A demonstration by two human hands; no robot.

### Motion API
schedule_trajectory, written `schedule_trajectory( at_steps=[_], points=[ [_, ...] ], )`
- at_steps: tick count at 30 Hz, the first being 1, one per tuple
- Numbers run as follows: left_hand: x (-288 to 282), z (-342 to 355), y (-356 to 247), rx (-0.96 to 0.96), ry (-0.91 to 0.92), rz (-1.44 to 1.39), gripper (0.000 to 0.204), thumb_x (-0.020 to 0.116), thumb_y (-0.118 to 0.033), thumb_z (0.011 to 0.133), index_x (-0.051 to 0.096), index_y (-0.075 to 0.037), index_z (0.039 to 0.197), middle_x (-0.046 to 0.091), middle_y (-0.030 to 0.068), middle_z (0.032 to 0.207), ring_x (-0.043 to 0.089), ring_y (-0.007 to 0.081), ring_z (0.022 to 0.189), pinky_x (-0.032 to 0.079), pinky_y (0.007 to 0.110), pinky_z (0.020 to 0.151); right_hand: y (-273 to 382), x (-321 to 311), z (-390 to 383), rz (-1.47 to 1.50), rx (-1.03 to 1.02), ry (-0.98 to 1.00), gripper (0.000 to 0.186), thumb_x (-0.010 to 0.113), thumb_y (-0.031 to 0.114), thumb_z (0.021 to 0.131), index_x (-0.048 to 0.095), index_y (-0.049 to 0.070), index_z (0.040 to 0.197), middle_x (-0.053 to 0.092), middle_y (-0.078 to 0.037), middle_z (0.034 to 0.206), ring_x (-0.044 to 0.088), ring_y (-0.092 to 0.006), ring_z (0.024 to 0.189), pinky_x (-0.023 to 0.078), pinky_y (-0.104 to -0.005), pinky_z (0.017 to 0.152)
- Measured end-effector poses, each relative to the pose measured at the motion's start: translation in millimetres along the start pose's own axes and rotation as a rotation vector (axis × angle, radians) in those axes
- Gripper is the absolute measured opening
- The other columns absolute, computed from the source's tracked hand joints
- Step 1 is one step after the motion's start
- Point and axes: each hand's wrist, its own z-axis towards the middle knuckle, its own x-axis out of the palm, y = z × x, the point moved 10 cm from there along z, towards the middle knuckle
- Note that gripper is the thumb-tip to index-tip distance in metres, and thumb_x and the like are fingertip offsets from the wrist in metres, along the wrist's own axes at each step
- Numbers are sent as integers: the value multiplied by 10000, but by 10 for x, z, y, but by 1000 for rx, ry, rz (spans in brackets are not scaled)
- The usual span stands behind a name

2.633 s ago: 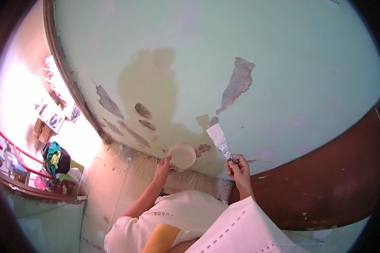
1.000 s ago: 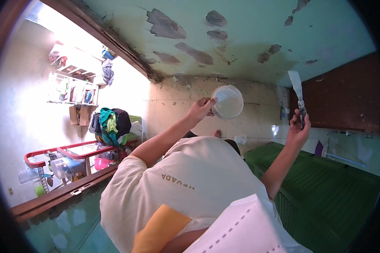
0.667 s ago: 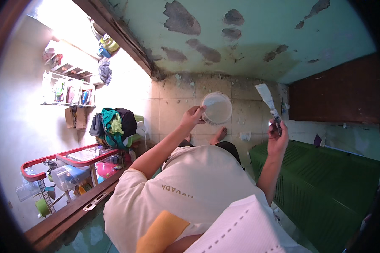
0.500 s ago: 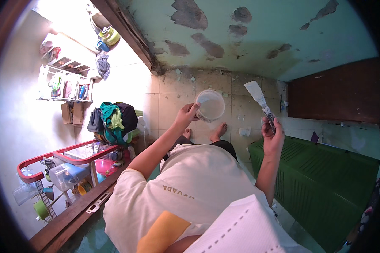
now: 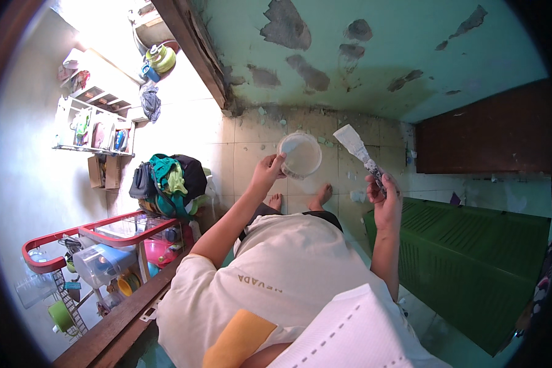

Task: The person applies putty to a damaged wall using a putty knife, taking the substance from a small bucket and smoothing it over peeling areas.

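My left hand (image 5: 268, 170) grips the rim of a round, translucent plastic tub (image 5: 302, 161), its thumb over the edge. Pale residue coats the tub's inside, and a whitish patch shows near the thumb. To the right, my right hand (image 5: 383, 197) is wrapped round the stained handle of a putty knife (image 5: 357, 147). The knife's broad blade, covered in white, points up and left, toward the wall and apart from the tub. Beyond both hands stands a green wall (image 5: 374, 73) with several grey patches where paint has come off.
Paint flakes (image 5: 325, 141) litter the tiled floor (image 5: 254, 156) along the wall's foot. A green slatted plastic piece (image 5: 466, 257) stands at right, below a brown panel (image 5: 484, 138). On the left are a wooden door frame (image 5: 193, 52), a clothes pile (image 5: 168, 178) and a red-edged rack (image 5: 113, 233).
The putty knife and my right hand have shifted left, nearer the tub. My left hand still holds the tub, at nearly the same spot. The whole view has shifted slightly.
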Motion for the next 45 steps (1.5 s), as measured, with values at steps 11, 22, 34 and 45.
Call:
schedule_trajectory(
  at_steps=[11, 22, 34, 45],
  points=[
    [70, -13, 16, 61, -24, -39, 566, 613, -433, 945, 606, 89, 1165, 613, 78, 878, 612, 128, 779, 584, 295, 739, -180, 74, -167, -12, 6, 51, 342, 552, 255, 980, 640, -24, 1157, 701, -116, 900, 603, -126, 662, 435, -238, 556],
    [322, 25, 94, 62, 51, -13, 519, 598, -402, 963, 603, 66, 1187, 610, 63, 889, 623, 131, 800, 576, 297, 740, -210, -158, -325, -14, 15, 19, 335, 548, 259, 983, 648, -7, 1159, 703, -100, 915, 615, -123, 700, 442, -235, 574],
    [729, 17, 55, 74, 205, 43, 517, 564, -401, 985, 585, 76, 1182, 647, 96, 959, 659, 154, 848, 559, 305, 793, -223, -434, -459, -16, 2, -45, 344, 547, 281, 978, 657, -8, 1130, 698, -88, 888, 614, -107, 676, 443, -220, 556],
    [880, 42, 137, 37, 209, 136, 578, 585, -405, 969, 560, 108, 1235, 648, 148, 1037, 665, 187, 897, 569, 315, 806, -369, -601, -538, 20, 16, -103, 342, 544, 255, 983, 639, -11, 1177, 704, -92, 890, 615, -107, 671, 444, -219, 555]
  ],
)
